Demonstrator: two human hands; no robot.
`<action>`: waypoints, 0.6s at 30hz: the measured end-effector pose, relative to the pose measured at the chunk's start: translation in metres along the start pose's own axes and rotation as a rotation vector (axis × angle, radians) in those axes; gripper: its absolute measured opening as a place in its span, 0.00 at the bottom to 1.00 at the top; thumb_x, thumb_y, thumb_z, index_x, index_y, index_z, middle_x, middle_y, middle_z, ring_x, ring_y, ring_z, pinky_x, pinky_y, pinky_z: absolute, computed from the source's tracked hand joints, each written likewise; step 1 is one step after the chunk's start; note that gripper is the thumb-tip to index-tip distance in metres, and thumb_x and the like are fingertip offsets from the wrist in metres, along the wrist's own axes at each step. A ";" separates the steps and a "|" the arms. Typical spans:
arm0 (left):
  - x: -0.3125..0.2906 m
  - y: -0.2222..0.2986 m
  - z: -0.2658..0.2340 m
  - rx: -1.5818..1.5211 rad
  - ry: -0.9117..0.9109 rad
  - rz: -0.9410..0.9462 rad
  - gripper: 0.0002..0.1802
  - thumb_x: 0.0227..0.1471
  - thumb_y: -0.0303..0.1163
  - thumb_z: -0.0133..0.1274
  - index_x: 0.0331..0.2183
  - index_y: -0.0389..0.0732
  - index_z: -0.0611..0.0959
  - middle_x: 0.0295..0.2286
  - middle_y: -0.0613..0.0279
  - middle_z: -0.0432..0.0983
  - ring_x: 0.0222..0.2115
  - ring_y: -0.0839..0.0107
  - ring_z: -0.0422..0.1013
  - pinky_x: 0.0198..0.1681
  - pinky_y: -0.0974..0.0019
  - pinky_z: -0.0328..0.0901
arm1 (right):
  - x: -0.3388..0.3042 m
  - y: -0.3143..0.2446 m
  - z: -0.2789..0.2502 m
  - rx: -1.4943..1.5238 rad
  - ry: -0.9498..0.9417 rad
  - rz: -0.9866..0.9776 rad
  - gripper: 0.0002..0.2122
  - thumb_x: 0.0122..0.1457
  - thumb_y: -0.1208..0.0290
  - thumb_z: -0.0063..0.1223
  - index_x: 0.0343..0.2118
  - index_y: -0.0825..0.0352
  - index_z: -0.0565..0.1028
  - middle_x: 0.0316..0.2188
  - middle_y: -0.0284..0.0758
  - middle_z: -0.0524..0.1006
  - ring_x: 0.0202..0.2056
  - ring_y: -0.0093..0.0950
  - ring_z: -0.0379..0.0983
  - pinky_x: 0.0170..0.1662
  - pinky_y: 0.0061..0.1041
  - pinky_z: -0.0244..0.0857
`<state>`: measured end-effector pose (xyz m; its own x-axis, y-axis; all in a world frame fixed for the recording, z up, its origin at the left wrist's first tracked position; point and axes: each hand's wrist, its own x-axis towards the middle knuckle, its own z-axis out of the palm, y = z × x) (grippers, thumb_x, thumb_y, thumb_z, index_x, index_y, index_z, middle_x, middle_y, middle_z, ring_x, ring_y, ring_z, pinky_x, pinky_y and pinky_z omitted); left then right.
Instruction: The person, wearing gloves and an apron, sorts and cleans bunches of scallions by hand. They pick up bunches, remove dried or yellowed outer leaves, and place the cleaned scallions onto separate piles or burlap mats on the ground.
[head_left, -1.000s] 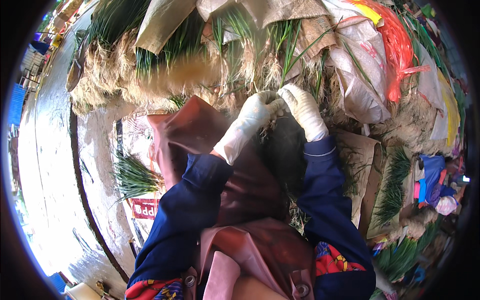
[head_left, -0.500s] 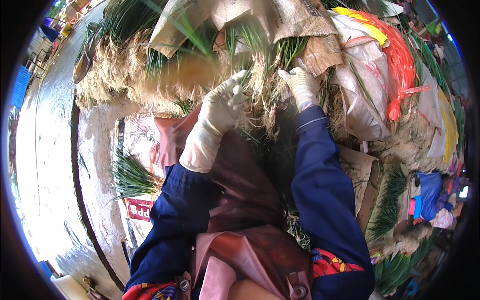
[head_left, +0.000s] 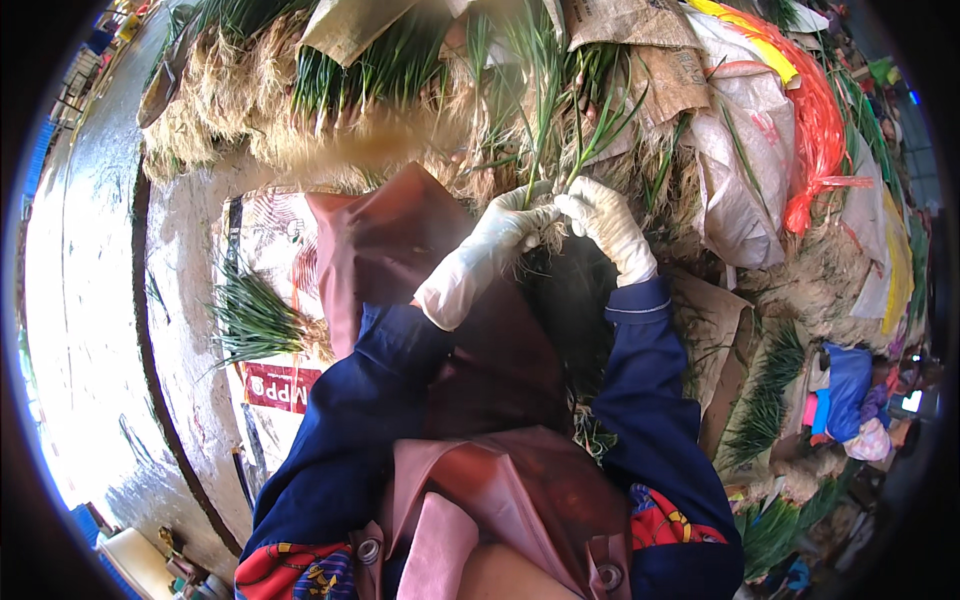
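Both my hands wear pale gloves and meet in front of my apron-covered lap. Pinched in my left hand (head_left: 505, 228) are a few spring onions (head_left: 541, 125), their green leaves pointing away from me and pale roots hanging below the fingers. Right beside it, the thumb and fingers of my right hand (head_left: 606, 225) close around the base of another spring onion (head_left: 598, 138), whose leaves lean to the right. The fingertips of both hands nearly touch. Just beyond lies a row of rooted spring onions (head_left: 370, 75), partly covered by sacking.
A small spring onion bunch (head_left: 262, 318) rests on a printed sack (head_left: 275, 388) to my left. Brown sacking (head_left: 665, 80), a white sack (head_left: 740, 190) and red plastic strips (head_left: 808, 130) lie at the far right. More greens (head_left: 765, 400) lie near my right elbow.
Both hands have drawn back toward me from the row and come together. Spring onions now stand up from them, and the fingers of my right hand have closed on a stalk.
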<state>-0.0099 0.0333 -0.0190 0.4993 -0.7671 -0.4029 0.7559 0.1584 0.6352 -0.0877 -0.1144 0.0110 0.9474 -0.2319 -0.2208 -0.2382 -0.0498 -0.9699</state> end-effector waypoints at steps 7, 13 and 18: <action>0.003 -0.008 -0.004 -0.035 -0.125 -0.053 0.27 0.48 0.22 0.53 0.51 0.33 0.66 0.31 0.60 0.75 0.18 0.83 0.65 0.17 0.82 0.57 | -0.009 -0.001 0.011 -0.780 0.402 -0.377 0.05 0.50 0.68 0.55 0.24 0.62 0.73 0.17 0.34 0.75 0.18 0.27 0.72 0.23 0.25 0.64; 0.021 -0.004 0.010 -0.121 -0.215 -0.071 0.23 0.49 0.21 0.52 0.49 0.34 0.68 0.30 0.60 0.75 0.20 0.81 0.68 0.18 0.81 0.62 | -0.008 -0.011 0.008 -0.907 0.708 -0.517 0.04 0.48 0.67 0.57 0.22 0.58 0.74 0.17 0.32 0.75 0.18 0.31 0.72 0.22 0.27 0.64; 0.029 0.008 0.024 -0.088 -0.193 -0.157 0.19 0.49 0.21 0.52 0.45 0.35 0.71 0.30 0.56 0.76 0.24 0.75 0.73 0.21 0.78 0.66 | -0.010 -0.016 -0.005 -0.374 0.465 -0.227 0.04 0.54 0.70 0.52 0.26 0.62 0.75 0.18 0.29 0.75 0.18 0.20 0.70 0.21 0.18 0.62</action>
<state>0.0000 -0.0026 -0.0095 0.2899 -0.8893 -0.3536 0.8556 0.0753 0.5121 -0.0942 -0.1159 0.0288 0.8111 -0.5690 0.1355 -0.1804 -0.4637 -0.8674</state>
